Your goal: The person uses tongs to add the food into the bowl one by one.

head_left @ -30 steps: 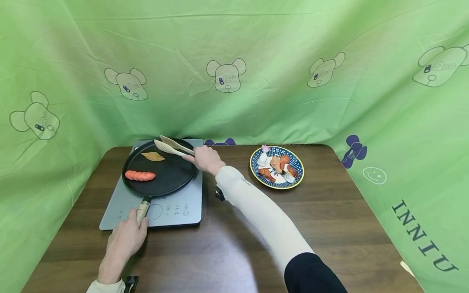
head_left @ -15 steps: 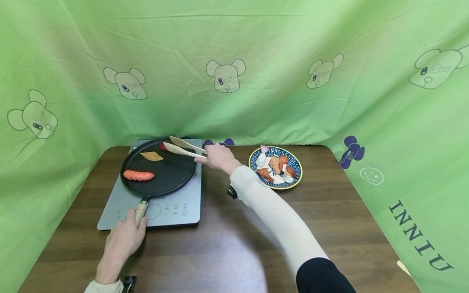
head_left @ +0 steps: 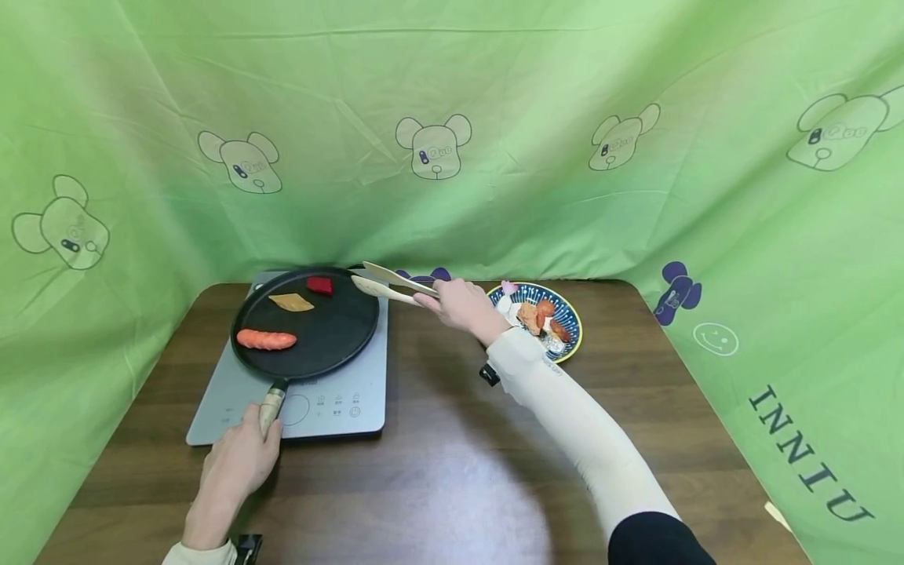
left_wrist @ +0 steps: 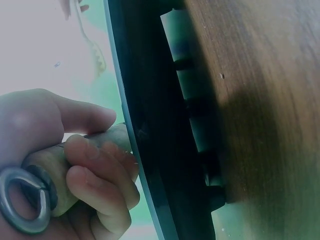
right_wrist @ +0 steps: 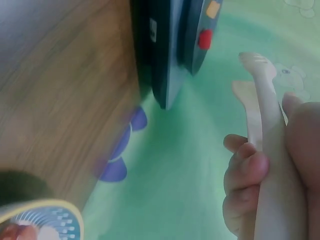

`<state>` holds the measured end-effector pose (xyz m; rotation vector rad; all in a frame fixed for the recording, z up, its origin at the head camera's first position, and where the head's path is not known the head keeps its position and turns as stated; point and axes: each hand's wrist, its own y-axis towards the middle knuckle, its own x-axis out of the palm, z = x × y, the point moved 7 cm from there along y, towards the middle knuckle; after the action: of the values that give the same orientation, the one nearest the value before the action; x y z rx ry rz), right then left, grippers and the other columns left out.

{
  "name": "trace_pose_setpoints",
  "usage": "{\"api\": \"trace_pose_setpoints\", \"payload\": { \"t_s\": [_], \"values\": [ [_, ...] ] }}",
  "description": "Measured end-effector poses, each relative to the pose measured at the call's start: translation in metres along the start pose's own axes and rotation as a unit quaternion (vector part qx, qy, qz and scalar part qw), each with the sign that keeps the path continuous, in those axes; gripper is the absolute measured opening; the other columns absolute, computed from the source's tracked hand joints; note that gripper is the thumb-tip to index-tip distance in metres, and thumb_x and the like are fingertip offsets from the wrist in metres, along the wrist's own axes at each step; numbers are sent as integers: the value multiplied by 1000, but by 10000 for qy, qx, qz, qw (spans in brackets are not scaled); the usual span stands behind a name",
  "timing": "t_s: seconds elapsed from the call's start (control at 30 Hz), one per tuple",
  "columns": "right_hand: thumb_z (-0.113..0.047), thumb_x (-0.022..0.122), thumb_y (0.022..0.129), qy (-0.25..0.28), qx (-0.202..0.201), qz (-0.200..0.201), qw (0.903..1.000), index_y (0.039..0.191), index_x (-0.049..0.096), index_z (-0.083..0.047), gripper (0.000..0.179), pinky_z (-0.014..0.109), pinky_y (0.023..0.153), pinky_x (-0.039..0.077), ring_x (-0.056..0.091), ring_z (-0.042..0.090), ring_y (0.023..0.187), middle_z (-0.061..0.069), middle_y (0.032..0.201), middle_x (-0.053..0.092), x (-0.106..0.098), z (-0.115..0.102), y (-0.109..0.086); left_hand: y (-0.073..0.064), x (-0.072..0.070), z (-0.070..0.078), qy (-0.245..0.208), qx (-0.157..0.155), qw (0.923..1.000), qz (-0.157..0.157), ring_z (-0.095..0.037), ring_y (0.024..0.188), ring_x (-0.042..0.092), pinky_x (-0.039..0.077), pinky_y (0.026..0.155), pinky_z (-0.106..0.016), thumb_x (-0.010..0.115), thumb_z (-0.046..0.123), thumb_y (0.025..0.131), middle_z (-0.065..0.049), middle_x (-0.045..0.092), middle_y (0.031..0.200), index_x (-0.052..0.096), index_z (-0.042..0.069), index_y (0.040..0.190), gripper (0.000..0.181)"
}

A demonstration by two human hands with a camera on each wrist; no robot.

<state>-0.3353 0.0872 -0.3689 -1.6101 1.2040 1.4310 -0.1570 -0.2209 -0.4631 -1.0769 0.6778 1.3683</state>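
My left hand (head_left: 240, 459) grips the wooden handle (left_wrist: 60, 200) of a round black frying pan (head_left: 332, 337), its fingers curled round it in the left wrist view. Between the pan and the plate, my right hand (head_left: 462, 304) holds pale wooden tongs (head_left: 388, 292), tips pointing left over the pan's right rim and slightly apart, with nothing between them. In the pan lie a scored pink sausage (head_left: 266, 339), a flat yellow-orange piece (head_left: 291, 302) and a small dark red piece (head_left: 319, 285) near the far rim.
Under the pan is a grey induction cooker (head_left: 353, 420) with touch controls. A blue patterned plate (head_left: 577, 333) with a yellow rim bears several food pieces, partly hidden by my right hand. A green printed curtain (head_left: 523, 220) hangs behind the wooden table (head_left: 424, 486).
My right hand and the tongs have moved right, from over the pan toward the plate. The red piece in the pan has come into sight. My left hand stays on the handle.
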Motion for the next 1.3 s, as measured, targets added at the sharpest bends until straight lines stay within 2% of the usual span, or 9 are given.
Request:
{"api": "trace_pose_setpoints", "payload": {
  "t_s": [0.2, 0.47, 0.77, 0.8, 0.9, 1.07, 1.13, 1.23, 1.3],
  "values": [
    [-55, 41, 96, -51, -70, 99, 9999, 85, 56, -12, 48, 43, 63, 45, 57, 26, 64, 5, 68, 55, -4, 18, -15, 0, 0, 0, 6, 37, 10000, -4, -26, 55, 46, 35, 47, -36, 40, 30, 99, -15, 49, 72, 26, -11, 132, 55],
    [-56, 45, 94, -166, 121, 274, 9994, 80, 55, -13, 46, 41, 65, 41, 55, 25, 62, 2, 63, 53, -17, 45, -34, 1, 0, -1, 39, -8, 10000, -73, -26, 56, 46, 36, 47, -37, 40, 32, 99, -15, 49, 72, 26, -10, 131, 55],
    [-58, 40, 95, -23, 573, -85, 9983, 96, 57, -11, 50, 38, 57, 44, 57, 22, 63, 6, 76, 56, -18, 77, -54, 1, 0, -1, 40, -8, 10000, -79, -26, 57, 46, 36, 48, -37, 40, 32, 99, -15, 50, 73, 27, -9, 130, 54],
    [-58, 41, 95, -4, 565, -58, 9984, 102, 58, -9, 52, 38, 56, 44, 58, 22, 62, 7, 79, 59, -18, 80, -57, 1, 0, -1, 36, -3, 10000, -90, -26, 57, 46, 36, 48, -37, 40, 33, 99, -15, 50, 73, 27, -9, 130, 54],
    [-54, 43, 95, 8, 517, -9, 9987, 96, 58, -8, 48, 38, 54, 42, 57, 22, 60, 6, 69, 62, -17, 88, -67, 1, 1, -1, 39, 14, 9999, -106, -27, 58, 46, 36, 48, -38, 40, 34, 99, -16, 50, 73, 27, -9, 130, 54],
    [-47, 50, 95, -55, 356, 176, 9992, 76, 53, -12, 41, 39, 52, 40, 51, 22, 55, 2, 58, 50, -17, 100, -82, 1, 0, -1, 20, 82, 10000, -37, -27, 56, 46, 35, 47, -38, 40, 34, 99, -14, 48, 71, 29, -8, 128, 52],
    [-46, 52, 94, -48, 350, 289, 9990, 82, 59, -11, 39, 41, 55, 42, 53, 23, 59, 2, 63, 51, -18, 105, -87, 1, 0, -1, 15, 91, 10000, -31, -26, 56, 46, 35, 47, -37, 40, 34, 99, -14, 48, 71, 29, -8, 128, 52],
    [-47, 52, 94, 82, 475, 288, 9984, 103, 64, -13, 37, 44, 57, 43, 57, 25, 66, 4, 71, 56, -16, 115, -95, 2, 0, -1, 36, 86, 9999, -51, -27, 57, 46, 35, 47, -37, 40, 34, 99, -15, 49, 72, 28, -8, 129, 53],
    [-51, 49, 94, 90, 658, 220, 9976, 105, 62, -15, 40, 45, 55, 43, 58, 25, 67, 5, 72, 56, -13, 122, -101, 2, 1, -1, 45, 87, 9999, -65, -26, 57, 46, 35, 48, -38, 40, 34, 99, -15, 49, 72, 27, -9, 129, 53]
  ]
}}
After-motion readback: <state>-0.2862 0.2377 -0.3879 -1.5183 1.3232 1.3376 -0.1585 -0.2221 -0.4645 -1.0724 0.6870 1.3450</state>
